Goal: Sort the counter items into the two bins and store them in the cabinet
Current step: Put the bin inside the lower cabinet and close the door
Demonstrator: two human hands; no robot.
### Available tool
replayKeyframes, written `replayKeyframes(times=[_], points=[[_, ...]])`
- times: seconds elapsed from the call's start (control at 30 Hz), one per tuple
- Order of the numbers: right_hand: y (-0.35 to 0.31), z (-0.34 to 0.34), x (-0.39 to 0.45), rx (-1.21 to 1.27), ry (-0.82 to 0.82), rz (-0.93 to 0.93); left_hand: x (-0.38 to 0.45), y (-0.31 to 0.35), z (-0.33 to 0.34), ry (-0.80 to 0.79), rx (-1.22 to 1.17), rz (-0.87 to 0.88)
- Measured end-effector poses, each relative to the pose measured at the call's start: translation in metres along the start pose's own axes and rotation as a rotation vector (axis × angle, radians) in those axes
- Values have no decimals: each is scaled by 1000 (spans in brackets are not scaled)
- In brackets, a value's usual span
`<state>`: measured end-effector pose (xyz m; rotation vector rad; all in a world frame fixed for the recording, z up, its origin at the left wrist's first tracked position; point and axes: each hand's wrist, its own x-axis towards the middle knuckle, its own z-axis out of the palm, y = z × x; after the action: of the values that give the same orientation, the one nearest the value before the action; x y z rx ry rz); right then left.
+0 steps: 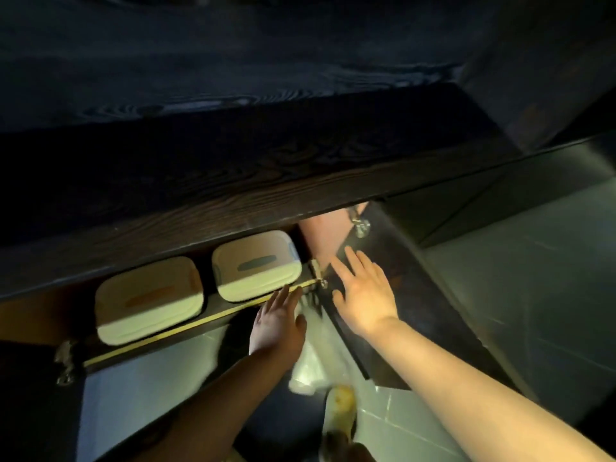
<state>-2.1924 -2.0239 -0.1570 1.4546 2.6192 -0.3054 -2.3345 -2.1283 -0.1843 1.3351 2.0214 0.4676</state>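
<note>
Looks like you're at the very last step: both bins are already in the cabinet, sitting side by side on the shelf [206, 320] under the counter [233, 181]. The left bin [148, 300] is well off to the left of your fingers, the right bin [256, 265] just beyond your left fingertips. Each one's long axis runs roughly along the shelf's front edge, with the handle slot facing out at you.

Your right hand [361, 295] is flat on the cabinet door [393, 295], fingers straight and spread, gripping nothing. Your left hand [278, 320] hovers at the shelf edge, fingers also straight, holding nothing.

Next I'd guess you swing that door shut, so pull your left hand clear of the hinge [318, 275] side first.
</note>
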Motion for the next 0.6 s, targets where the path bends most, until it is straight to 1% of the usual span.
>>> replayKeyframes(times=[0.07, 0.1, 0.13, 0.2, 0.3, 0.37, 0.43, 0.5, 0.57, 0.6], points=[[29, -26, -32, -69, 119, 72, -23, 29, 3, -9, -16, 59], [47, -35, -47, -106, 151, 131, -34, 40, 7, -24, -25, 73], [67, -40, -63, -140, 150, 189, -46, 51, 16, -36, -41, 83], [98, -41, -92, -143, 76, 280, -72, 72, 38, -75, -80, 93], [119, -33, -121, 69, 1, 353, -101, 108, 81, -150, -134, 99], [127, -25, -133, 145, -40, 321, -114, 131, 110, -194, -151, 74], [133, -17, -139, 128, -70, 262, -121, 153, 134, -252, -160, 70], [136, -14, -139, 145, -78, 240, -123, 172, 148, -293, -231, 90], [132, -15, -139, 197, -102, 208, -123, 184, 157, -306, -326, 59], [128, -16, -140, 223, -93, 192, -124, 188, 161, -311, -337, 36]])
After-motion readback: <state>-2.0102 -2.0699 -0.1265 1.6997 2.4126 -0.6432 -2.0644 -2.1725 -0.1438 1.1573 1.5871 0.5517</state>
